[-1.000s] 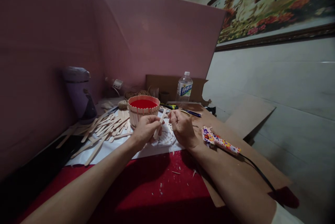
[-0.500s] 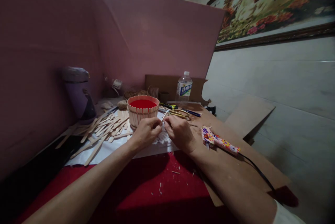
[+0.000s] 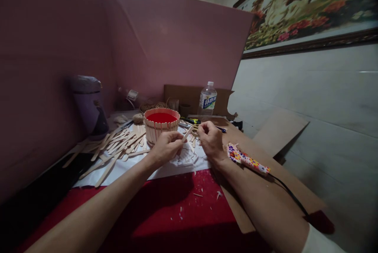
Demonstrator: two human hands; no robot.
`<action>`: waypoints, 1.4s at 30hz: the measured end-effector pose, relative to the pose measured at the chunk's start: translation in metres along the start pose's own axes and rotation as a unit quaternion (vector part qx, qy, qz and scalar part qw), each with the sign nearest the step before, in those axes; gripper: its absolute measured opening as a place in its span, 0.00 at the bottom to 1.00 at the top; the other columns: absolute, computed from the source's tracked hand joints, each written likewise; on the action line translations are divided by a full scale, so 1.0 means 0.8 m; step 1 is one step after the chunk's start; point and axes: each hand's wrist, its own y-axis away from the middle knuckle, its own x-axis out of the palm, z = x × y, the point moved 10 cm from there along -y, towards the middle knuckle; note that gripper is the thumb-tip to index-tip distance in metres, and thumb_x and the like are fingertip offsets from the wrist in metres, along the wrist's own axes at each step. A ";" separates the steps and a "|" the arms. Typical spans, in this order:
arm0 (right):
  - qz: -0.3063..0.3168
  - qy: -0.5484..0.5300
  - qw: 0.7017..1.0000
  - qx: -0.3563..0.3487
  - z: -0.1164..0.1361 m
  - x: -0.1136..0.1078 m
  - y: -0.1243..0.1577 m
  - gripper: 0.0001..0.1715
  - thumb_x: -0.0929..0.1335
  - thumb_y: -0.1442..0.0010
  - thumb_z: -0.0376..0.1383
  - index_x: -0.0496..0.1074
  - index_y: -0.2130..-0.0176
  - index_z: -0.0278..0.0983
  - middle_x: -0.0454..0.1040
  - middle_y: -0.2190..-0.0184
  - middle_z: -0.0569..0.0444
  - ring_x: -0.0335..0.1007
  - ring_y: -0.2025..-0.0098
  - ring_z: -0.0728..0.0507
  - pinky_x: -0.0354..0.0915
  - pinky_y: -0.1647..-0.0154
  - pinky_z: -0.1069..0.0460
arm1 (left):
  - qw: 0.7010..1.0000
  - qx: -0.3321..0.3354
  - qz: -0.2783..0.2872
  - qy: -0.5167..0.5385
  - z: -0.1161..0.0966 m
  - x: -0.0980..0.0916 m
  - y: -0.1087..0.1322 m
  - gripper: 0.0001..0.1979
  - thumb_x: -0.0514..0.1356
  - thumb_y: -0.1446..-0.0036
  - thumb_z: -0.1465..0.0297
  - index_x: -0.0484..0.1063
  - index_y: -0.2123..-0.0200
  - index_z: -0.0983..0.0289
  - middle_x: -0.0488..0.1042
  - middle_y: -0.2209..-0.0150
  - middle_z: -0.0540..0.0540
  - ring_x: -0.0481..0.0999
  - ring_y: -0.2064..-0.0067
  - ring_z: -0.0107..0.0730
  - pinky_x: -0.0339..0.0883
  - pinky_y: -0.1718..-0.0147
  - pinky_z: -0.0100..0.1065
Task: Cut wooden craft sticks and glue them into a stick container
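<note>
My left hand (image 3: 165, 148) is closed around a pale wooden craft stick (image 3: 187, 132), which points up and to the right. My right hand (image 3: 210, 139) is closed in a pinch just right of the stick's upper end; what its fingers hold is too small to name. Both hands hover over a white sheet (image 3: 165, 170) covered with cut stick pieces. Just behind my left hand stands a round red tub clad in sticks (image 3: 161, 124). A heap of loose wooden sticks (image 3: 118, 146) lies to the left of it.
A flower-patterned glue gun (image 3: 247, 159) with a black cord lies on brown cardboard right of my right hand. Yellow-handled scissors, pens and a water bottle (image 3: 208, 101) sit behind. A purple appliance (image 3: 88, 105) stands at the left against pink partition walls. Red cloth covers the near table.
My right hand has moved up and to the right, away from my left hand. The stick in my left hand now tilts further to the right.
</note>
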 end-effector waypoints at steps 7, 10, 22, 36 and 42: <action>0.092 0.009 0.994 -0.064 0.040 0.020 0.017 0.17 0.57 0.37 0.36 0.62 0.76 0.39 0.67 0.81 0.57 0.63 0.78 0.48 0.56 0.73 0.54 | 0.993 -0.046 -0.015 0.104 0.002 -0.004 0.006 0.09 0.56 0.56 0.67 0.69 0.72 0.66 0.61 0.88 0.43 0.54 0.89 0.19 0.44 0.91 0.23; 0.092 0.003 0.990 -0.103 0.051 0.021 0.024 0.09 0.62 0.41 0.34 0.66 0.72 0.38 0.70 0.78 0.57 0.65 0.77 0.48 0.57 0.72 0.54 | 0.993 -0.050 -0.028 0.099 0.004 -0.007 0.005 0.10 0.58 0.55 0.64 0.67 0.73 0.65 0.61 0.89 0.42 0.53 0.90 0.19 0.44 0.92 0.23; 0.123 0.051 0.977 -0.166 0.060 0.033 0.035 0.08 0.63 0.39 0.31 0.71 0.68 0.35 0.77 0.70 0.49 0.72 0.67 0.44 0.61 0.65 0.53 | 0.979 0.091 -0.074 -0.164 -0.011 -0.018 0.000 0.12 0.54 0.46 0.67 0.66 0.79 0.65 0.64 0.85 0.47 0.59 0.82 0.21 0.50 0.81 0.25; -0.001 0.048 0.998 -0.052 0.011 0.001 0.001 0.06 0.61 0.47 0.33 0.61 0.75 0.39 0.66 0.81 0.58 0.61 0.78 0.47 0.55 0.76 0.54 | 0.999 0.032 -0.024 -0.016 -0.006 -0.005 0.000 0.08 0.56 0.51 0.66 0.68 0.77 0.65 0.60 0.88 0.43 0.55 0.87 0.19 0.47 0.86 0.24; 0.047 0.040 0.997 -0.052 0.019 0.008 0.003 0.11 0.57 0.40 0.34 0.66 0.69 0.37 0.70 0.79 0.55 0.66 0.75 0.46 0.58 0.71 0.53 | 0.994 -0.041 -0.033 0.092 0.003 -0.008 0.003 0.08 0.57 0.53 0.65 0.68 0.75 0.65 0.61 0.89 0.43 0.52 0.91 0.17 0.42 0.91 0.23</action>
